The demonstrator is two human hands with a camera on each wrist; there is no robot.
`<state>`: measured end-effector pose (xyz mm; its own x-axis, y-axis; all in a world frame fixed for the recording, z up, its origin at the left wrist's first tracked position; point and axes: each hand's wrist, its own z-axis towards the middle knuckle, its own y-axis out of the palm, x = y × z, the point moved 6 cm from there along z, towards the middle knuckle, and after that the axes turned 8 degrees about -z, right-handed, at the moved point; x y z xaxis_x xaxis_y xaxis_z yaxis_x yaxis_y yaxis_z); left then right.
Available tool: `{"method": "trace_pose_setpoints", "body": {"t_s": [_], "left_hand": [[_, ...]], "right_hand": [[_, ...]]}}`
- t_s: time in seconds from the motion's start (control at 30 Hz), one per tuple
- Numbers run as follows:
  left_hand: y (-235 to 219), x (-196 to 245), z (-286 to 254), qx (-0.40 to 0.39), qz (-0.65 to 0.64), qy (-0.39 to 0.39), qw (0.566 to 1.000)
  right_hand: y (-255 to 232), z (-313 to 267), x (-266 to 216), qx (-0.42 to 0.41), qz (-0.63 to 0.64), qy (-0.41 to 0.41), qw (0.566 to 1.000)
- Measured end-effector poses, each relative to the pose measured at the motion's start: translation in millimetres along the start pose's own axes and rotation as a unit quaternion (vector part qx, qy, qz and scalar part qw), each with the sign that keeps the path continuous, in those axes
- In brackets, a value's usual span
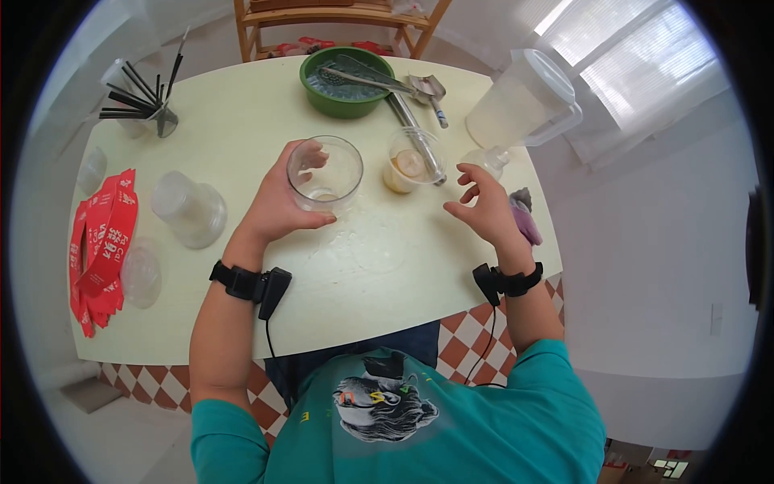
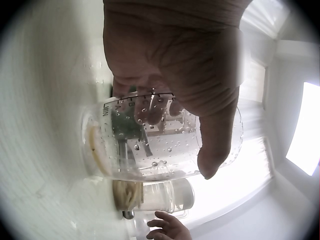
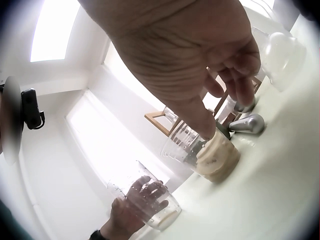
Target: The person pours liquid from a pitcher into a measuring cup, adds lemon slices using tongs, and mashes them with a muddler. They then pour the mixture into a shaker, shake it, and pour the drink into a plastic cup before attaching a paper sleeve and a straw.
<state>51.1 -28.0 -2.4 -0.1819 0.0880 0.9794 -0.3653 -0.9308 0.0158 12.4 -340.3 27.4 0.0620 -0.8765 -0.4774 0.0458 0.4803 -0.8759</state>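
Observation:
My left hand (image 1: 274,198) grips a see-through measuring cup (image 1: 337,171) from its left side, fingers round the far wall and thumb on the near one. Drops cling to its wall, and a printed scale with letters shows in the left wrist view. Just right of it stands a clear plastic cup (image 1: 395,179) with tan contents at the bottom. My right hand (image 1: 488,211) hovers to the right of that cup with fingers loosely bent and nothing in them. In the right wrist view, the thumb overlaps the plastic cup (image 3: 218,159).
Behind are a green basin (image 1: 343,105) with strainers across it, a metal rod (image 1: 415,137) and a scoop (image 1: 429,87). A pitcher (image 1: 520,101) and purple cloth (image 1: 524,218) lie right. Stacked cups (image 1: 189,210), red packets (image 1: 105,242) and black straws (image 1: 149,97) occupy the left.

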Motion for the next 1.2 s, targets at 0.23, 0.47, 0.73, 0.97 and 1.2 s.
{"method": "trace_pose_setpoints", "body": {"t_s": [0.23,0.47,0.73,0.97,1.2], "left_hand": [[-0.3,-2.0,0.3,0.007,-0.005,-0.009,1.0],[-1.1,-3.2,1.3,0.007,-0.012,-0.011,1.0],[-0.2,-2.0,0.5,0.004,-0.009,-0.006,1.0],[-0.8,-2.8,0.7,0.005,-0.015,-0.001,1.0],[-0.8,-1.8,0.5,0.003,-0.02,-0.003,1.0]], "right_hand": [[-52.8,-8.1,17.5,0.23,0.009,-0.001,0.973],[-144.6,58.3,103.5,0.389,0.203,0.052,0.897],[-129.8,83.7,122.1,0.384,0.218,0.137,0.887],[-120.0,93.7,134.8,0.38,0.208,0.107,0.895],[-132.7,116.2,99.3,0.339,0.478,0.067,0.808]]}}
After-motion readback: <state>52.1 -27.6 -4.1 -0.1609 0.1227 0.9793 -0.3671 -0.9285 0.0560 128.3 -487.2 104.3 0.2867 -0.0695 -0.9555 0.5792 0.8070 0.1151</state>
